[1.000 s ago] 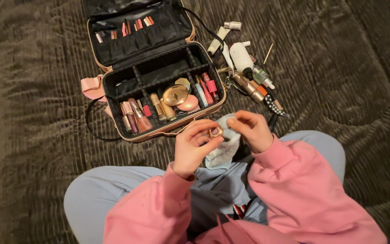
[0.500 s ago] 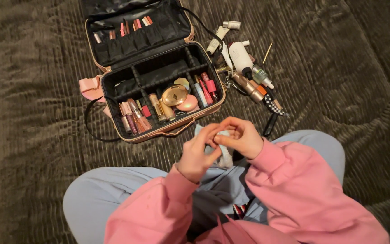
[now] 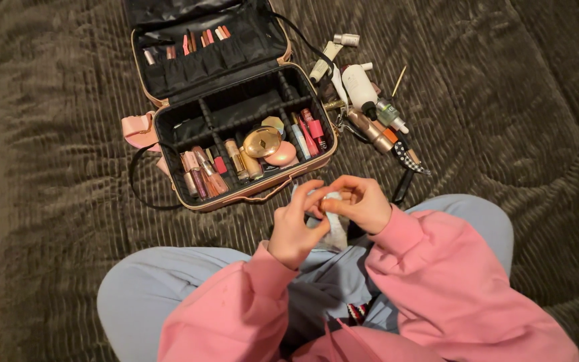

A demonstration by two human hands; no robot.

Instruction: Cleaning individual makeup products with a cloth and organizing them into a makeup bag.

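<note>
1. Versus one second ago: the hands have closed in on each other. The small gold ring-shaped thing seen then at the left fingertips is now hidden; the pale blue cloth [image 3: 333, 224] was spread out then, now mostly covered, only a strip showing under the hands.
2. Left hand [image 3: 294, 224]: fingers curled, tips meeting the right hand; what it pinches cannot be told.
3. Right hand [image 3: 362, 204]: fingers bent around the cloth, pressing it against the left fingertips, over the lap just in front of the case.
4. One open makeup case [image 3: 168, 127], black inside with a pink-gold rim, lying on the dark ribbed blanket [image 3: 504, 100].
5. Lid pockets hold about nine short tubes, pink, orange and white.
6. Bottom tray: one round gold compact [image 3: 262, 141], one pink round compact [image 3: 282, 153] touching it, several pink and gold tubes on either side; exact count unclear.
7. Right of the case: a loose pile including one white bottle [image 3: 358, 83] with a dark cap, one gold tube [image 3: 367, 130], smaller bottles.
8. One pink strap [image 3: 136, 129] at the case's left side.
</note>
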